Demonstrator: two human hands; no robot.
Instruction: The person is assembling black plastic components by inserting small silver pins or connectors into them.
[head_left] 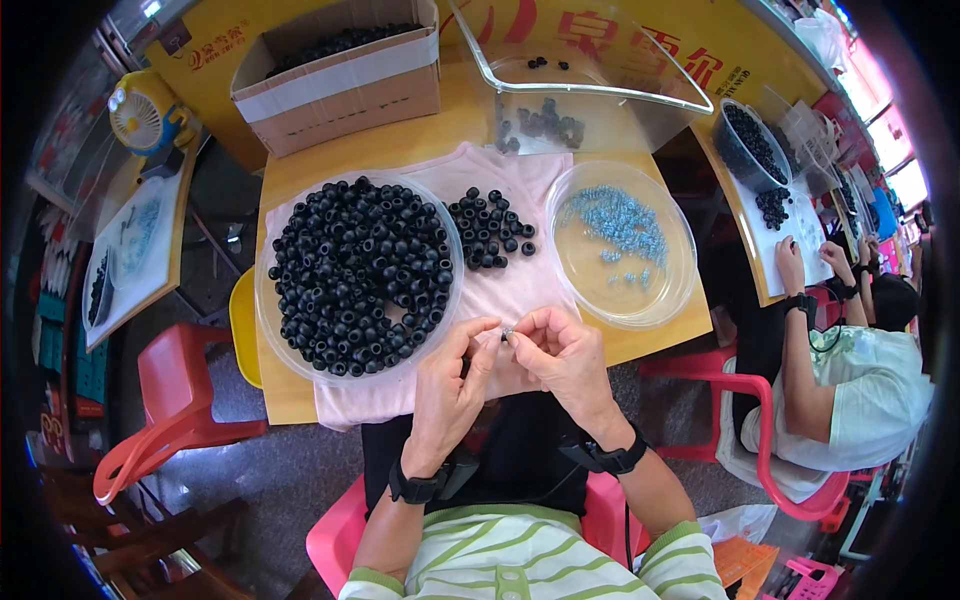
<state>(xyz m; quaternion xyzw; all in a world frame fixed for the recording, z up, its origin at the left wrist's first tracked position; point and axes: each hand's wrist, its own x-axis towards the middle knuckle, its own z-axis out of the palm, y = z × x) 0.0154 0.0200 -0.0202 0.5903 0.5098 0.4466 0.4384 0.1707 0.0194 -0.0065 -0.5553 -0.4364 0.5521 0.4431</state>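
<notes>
In front of my chest, both hands meet over the table's near edge. My left hand (449, 384) is closed in a pinch, thumb and forefinger at a tiny dark-grey piece (506, 336). From the other side my right hand (565, 362) pinches the same piece; its exact kind is too small to tell. To the left lies a wide clear round tray heaped with black round hollow beads (360, 265). A loose pile of the same black beads (490, 228) rests on a pink cloth (525, 270). At right, a clear round tray (580, 300) holds small light-blue pieces (620, 225).
A cardboard box (345, 100) of black pieces stands at the back left. A clear plastic bin (600, 110) with black pieces stands behind the trays. Red chairs (180, 370) flank the wooden table (290, 400). At another table on the right sits a person (840, 390).
</notes>
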